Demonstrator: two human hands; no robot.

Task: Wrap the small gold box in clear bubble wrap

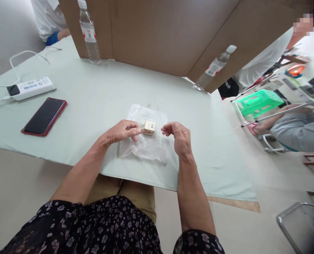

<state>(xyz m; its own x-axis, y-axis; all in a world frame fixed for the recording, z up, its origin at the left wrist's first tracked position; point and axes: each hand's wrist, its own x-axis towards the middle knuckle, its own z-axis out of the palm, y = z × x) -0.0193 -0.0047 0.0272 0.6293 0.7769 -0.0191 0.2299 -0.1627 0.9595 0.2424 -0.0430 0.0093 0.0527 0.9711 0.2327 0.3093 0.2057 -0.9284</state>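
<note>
A small tan cardboard box (149, 127) with a barcode label sits on a sheet of clear bubble wrap (145, 141) spread on the pale green table (98, 98). My left hand (120, 133) rests on the wrap with its fingers pressed together, the fingertips touching the box's left side. My right hand (178, 137) hovers just right of the box, fingers curled loosely and a little apart, holding nothing that I can see.
A red-cased phone (44, 116) and a white power strip (31, 88) lie at the left. Two water bottles (89, 33) (213, 68) stand by a brown cardboard screen (167, 35). Other people sit at the far left and right, near a green stool (257, 102).
</note>
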